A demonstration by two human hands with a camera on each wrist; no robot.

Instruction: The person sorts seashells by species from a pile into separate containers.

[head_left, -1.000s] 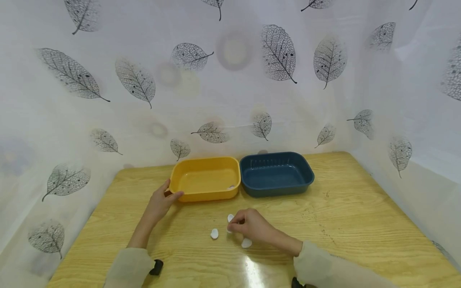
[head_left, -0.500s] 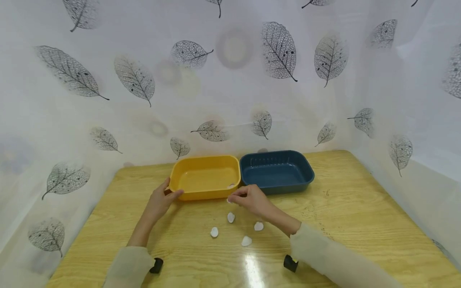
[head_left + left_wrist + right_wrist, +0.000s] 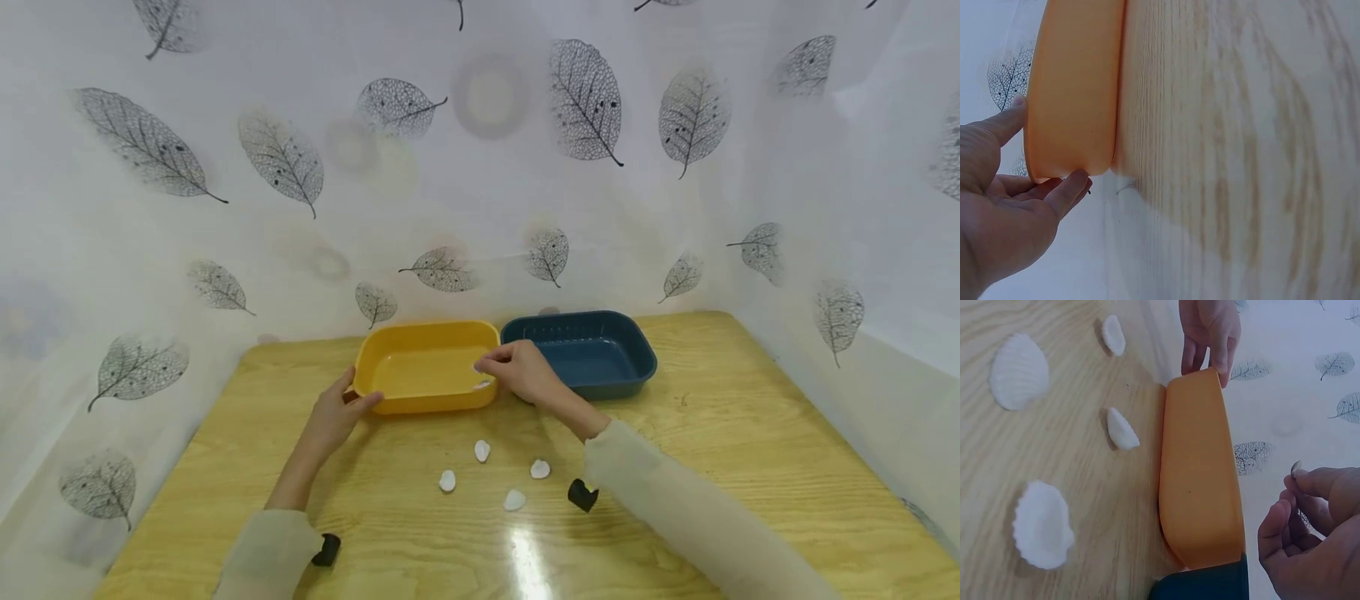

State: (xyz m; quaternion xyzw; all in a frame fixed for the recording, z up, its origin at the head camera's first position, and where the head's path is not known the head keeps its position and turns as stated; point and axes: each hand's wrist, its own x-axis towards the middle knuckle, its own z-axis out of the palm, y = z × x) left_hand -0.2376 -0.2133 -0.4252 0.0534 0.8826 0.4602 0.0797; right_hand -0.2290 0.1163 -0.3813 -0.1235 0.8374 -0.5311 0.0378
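Observation:
My left hand grips the left end of the yellow plastic tray, thumb on the rim and fingers against the end wall in the left wrist view. Above the tray's right end, my right hand pinches a small seashell between thumb and fingertips. Another pale shell lies inside the tray near its right front corner. Several white ribbed seashells lie apart on the table in front, among them one shell nearest the tray and one shell close in the right wrist view.
A dark blue tray stands against the yellow one on its right, partly behind my right hand. Both sit near the back edge of the wooden table. A leaf-patterned white curtain hangs behind and at the sides.
My right hand has lifted a shell from the table and carried it forward over the yellow tray's right end. My left hand stays on the tray.

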